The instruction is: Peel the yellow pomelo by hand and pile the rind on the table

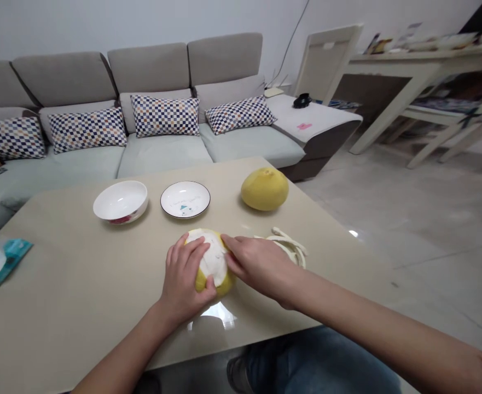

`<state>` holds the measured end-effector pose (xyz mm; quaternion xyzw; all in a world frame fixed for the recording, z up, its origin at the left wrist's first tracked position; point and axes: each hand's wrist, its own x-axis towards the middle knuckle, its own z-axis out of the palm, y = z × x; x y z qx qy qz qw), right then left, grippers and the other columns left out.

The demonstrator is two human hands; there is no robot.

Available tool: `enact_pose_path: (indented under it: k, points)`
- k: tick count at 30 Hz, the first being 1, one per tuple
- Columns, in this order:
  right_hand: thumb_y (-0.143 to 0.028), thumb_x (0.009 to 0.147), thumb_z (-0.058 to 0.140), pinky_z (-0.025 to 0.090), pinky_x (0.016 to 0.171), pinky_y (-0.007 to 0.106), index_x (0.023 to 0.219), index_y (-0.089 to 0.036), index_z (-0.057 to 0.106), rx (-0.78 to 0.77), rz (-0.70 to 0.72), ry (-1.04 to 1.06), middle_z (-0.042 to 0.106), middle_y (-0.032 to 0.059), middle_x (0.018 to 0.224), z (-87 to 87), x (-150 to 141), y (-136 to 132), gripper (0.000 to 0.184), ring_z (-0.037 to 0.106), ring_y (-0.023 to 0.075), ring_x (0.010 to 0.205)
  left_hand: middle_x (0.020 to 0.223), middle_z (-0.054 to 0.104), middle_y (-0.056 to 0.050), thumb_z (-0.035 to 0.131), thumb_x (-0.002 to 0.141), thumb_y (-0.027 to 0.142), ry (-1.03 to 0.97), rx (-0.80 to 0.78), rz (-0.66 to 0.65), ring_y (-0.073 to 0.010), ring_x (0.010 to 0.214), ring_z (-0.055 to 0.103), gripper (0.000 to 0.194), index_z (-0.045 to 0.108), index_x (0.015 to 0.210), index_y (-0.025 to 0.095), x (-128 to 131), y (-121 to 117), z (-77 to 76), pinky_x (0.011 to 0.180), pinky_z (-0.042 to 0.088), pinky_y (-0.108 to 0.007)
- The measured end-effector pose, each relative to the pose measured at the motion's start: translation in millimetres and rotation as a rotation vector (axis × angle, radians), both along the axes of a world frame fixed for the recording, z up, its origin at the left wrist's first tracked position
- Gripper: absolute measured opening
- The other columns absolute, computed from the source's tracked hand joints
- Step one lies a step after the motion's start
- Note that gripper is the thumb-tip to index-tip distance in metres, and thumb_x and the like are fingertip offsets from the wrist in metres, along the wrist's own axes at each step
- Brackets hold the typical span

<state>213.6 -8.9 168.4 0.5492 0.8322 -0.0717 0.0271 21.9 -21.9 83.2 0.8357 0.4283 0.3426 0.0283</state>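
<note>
Partly peeled pomelo [212, 260] on a beige tabletop [80, 279], left hand [182, 276] clasping its near side, right hand [259, 265] gripping its white pith, peel strips [286, 246] just beside, 1 whole pomelo [264, 189] beyond

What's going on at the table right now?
A person holds a partly peeled pomelo on a beige table. The left hand wraps its side, while the right hand's fingers rest on the white pith. Strips of peel lie to the right, and a whole pomelo, white bowl and plate sit beyond.
</note>
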Motion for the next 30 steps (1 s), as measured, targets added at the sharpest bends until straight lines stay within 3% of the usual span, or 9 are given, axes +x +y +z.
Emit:
enact_pose_path:
  k: [8, 14, 20, 25, 30]
  points:
    - [-0.019, 0.089, 0.051, 0.034, 0.056, 0.030, 0.112, -0.009, 0.059, -0.005, -0.024, -0.092, 0.074, 0.0153, 0.088, -6.1, -8, 1, 0.027, 0.070, 0.0252, 0.077, 0.134, 0.057, -0.012, 0.058, 0.070, 0.019, 0.011, 0.048, -0.006, -0.0397, 0.138, 0.037, 0.062, 0.048, 0.132, 0.022, 12, -9, -1.5, 0.108, 0.031, -0.057]
    - [-0.018, 0.093, 0.048, 0.034, 0.059, 0.030, 0.097, -0.014, 0.064, 0.017, 0.025, -0.073, 0.072, 0.0121, 0.095, -7.1, 2, 12, 0.018, 0.069, 0.0247, 0.084, 0.132, 0.058, -0.013, 0.058, 0.070, 0.020, 0.017, 0.055, -0.008, -0.0399, 0.138, 0.037, 0.059, 0.050, 0.129, 0.020, 8, -5, -0.2, 0.108, 0.033, -0.057]
    - [-0.024, 0.095, 0.049, 0.034, 0.057, 0.028, 0.110, -0.016, 0.062, 0.057, 0.059, -0.059, 0.067, 0.0104, 0.096, 0.8, 5, 3, 0.021, 0.065, 0.0223, 0.081, 0.132, 0.058, -0.014, 0.058, 0.071, 0.022, 0.021, 0.097, -0.039, -0.0405, 0.137, 0.037, 0.061, 0.048, 0.131, 0.021, 4, -12, -4.2, 0.108, 0.032, -0.058]
    - [-0.018, 0.093, 0.050, 0.035, 0.058, 0.029, 0.093, -0.013, 0.068, 0.052, 0.040, -0.102, 0.067, 0.0123, 0.091, -6.4, 2, 10, 0.019, 0.065, 0.0214, 0.077, 0.131, 0.059, -0.014, 0.058, 0.068, 0.018, 0.021, 0.108, -0.031, -0.0417, 0.137, 0.037, 0.060, 0.051, 0.127, 0.020, 12, -15, -2.2, 0.107, 0.032, -0.060]
    - [-0.022, 0.094, 0.049, 0.035, 0.059, 0.028, 0.091, -0.015, 0.069, 0.067, 0.016, -0.087, 0.069, 0.0102, 0.093, -7.2, 5, 17, 0.021, 0.066, 0.0214, 0.081, 0.129, 0.060, -0.013, 0.057, 0.068, 0.015, 0.007, 0.102, -0.030, -0.0422, 0.136, 0.038, 0.057, 0.054, 0.125, 0.019, 14, -16, -0.4, 0.106, 0.033, -0.060]
